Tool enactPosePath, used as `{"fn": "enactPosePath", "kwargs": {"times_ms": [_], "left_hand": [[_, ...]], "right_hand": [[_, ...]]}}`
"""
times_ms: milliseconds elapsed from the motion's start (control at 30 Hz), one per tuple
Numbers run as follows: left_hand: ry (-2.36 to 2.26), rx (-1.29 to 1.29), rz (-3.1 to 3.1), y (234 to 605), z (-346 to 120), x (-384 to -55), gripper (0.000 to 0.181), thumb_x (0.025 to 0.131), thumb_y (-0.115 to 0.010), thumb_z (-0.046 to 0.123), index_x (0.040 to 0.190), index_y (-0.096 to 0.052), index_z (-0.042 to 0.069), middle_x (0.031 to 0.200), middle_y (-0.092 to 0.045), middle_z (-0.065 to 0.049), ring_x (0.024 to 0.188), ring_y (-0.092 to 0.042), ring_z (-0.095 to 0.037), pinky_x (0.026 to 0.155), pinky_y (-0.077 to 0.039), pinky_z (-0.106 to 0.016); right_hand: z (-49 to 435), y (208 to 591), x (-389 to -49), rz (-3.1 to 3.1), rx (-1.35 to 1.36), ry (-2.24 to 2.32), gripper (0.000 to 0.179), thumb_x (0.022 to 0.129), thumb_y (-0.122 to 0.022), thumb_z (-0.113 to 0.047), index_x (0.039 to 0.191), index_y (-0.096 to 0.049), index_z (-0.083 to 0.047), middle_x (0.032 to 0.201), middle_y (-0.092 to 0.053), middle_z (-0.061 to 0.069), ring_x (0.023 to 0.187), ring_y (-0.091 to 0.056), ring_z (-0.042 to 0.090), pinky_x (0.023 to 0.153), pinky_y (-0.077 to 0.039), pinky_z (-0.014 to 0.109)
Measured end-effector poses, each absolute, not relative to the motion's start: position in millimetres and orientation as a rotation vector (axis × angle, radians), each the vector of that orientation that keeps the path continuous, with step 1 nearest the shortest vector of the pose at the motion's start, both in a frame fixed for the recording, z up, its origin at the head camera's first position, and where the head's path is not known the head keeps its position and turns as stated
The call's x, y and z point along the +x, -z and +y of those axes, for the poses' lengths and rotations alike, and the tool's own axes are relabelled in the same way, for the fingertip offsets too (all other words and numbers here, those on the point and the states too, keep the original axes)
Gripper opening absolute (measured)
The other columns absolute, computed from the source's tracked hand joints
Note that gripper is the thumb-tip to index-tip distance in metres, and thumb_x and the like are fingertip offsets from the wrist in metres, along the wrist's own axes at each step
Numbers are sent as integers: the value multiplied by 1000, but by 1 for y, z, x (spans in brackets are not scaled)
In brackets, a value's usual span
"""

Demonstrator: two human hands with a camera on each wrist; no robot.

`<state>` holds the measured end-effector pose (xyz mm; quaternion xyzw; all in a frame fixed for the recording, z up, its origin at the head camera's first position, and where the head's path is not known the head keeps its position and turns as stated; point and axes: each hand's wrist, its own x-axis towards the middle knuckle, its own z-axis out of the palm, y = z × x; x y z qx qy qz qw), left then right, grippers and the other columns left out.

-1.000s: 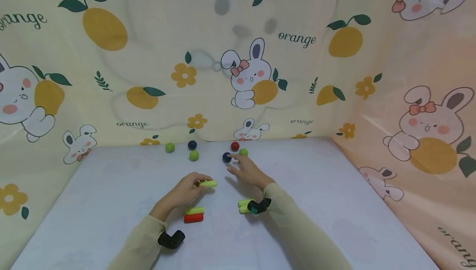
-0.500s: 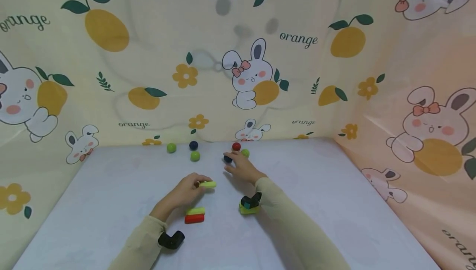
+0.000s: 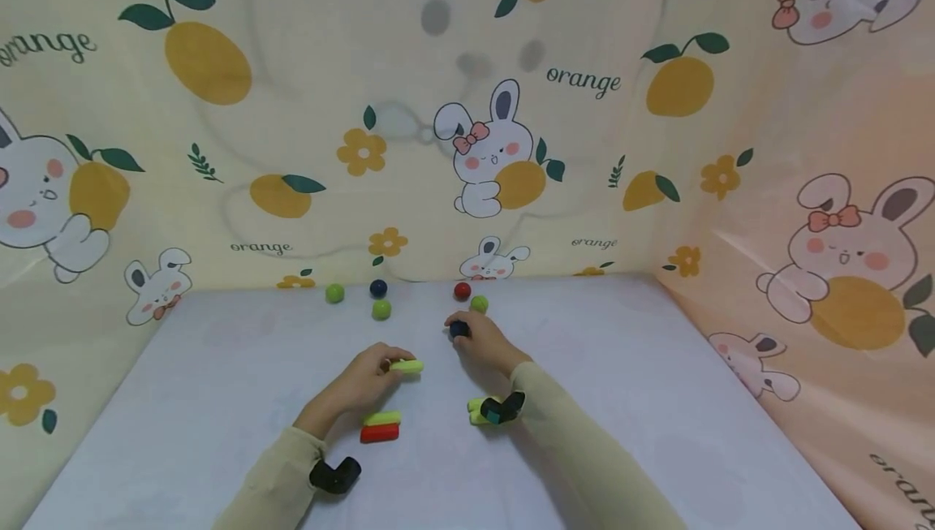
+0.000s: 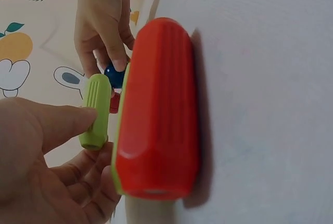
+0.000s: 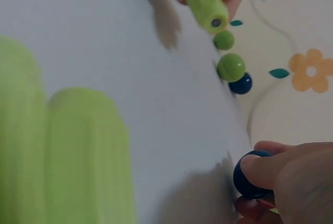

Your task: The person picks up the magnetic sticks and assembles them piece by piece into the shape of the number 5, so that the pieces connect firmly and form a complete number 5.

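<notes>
My left hand [image 3: 368, 377] pinches a light green toy rod [image 3: 407, 367] between thumb and fingers, and in the left wrist view this green rod [image 4: 96, 110] stands nearly upright. In my right hand [image 3: 488, 342] is a dark blue ball [image 3: 458, 328], gripped by thumb and fingers; the right wrist view shows the thumb lying over the blue ball [image 5: 250, 177]. Between the wrists lie a red rod [image 3: 380, 433] and a green rod [image 3: 382, 418], side by side near my left wrist. Two more green rods [image 3: 476, 411] lie by my right wrist, partly hidden behind its camera.
At the back left of the white table [image 3: 241, 368] are a green ball [image 3: 334, 293], a second dark blue ball [image 3: 378, 288] and another green ball [image 3: 381, 309]. A red ball [image 3: 463, 290] and a green ball [image 3: 479, 303] sit beyond my right hand. A printed cloth [image 3: 409, 189] hangs behind.
My right hand has closed its fingers on the dark blue ball and drawn it nearer and slightly right, away from the red ball. My left hand stays in place with the green rod.
</notes>
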<state>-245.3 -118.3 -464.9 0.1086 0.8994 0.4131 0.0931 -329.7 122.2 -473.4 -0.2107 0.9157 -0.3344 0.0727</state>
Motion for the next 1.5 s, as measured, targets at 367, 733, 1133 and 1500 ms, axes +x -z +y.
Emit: {"fn": "enactPosePath", "kwargs": {"times_ms": [367,733,1133,1500], "left_hand": [[-1232,302,2671,464,-119,-244,29,96,-60,4,121,-71,16,114,-63,-4,102,-56,-20,94,-50,-43],[-1229,249,2656,464,-117,-243,30,97,-60,6,123,-70,18,117,-61,-3,105,-56,-20,96,-50,-44],[-1208,221,2691,459,-111,-237,30,98,-59,7,124,-70,18,117,-61,-5,103,-55,-21,95,-50,-43],[-1233,147,2681,456,-96,-213,30,98,-61,7,125,-69,18,115,-60,-3,101,-55,-19,95,-52,-42]], "right_hand": [[131,470,-316,2663,-560,1220,34,94,-65,-3,128,-64,-8,136,-61,17,114,-63,29,100,-54,43],[135,468,-303,2604,-603,1351,34,96,-64,-2,130,-62,-4,134,-62,17,102,-65,23,92,-56,37],[138,465,-292,2513,-581,1402,35,98,-62,-5,133,-60,-7,135,-62,16,100,-64,20,88,-57,35],[146,457,-270,2414,-756,1383,34,98,-61,-2,131,-57,-1,135,-62,20,101,-65,21,90,-56,32]]}}
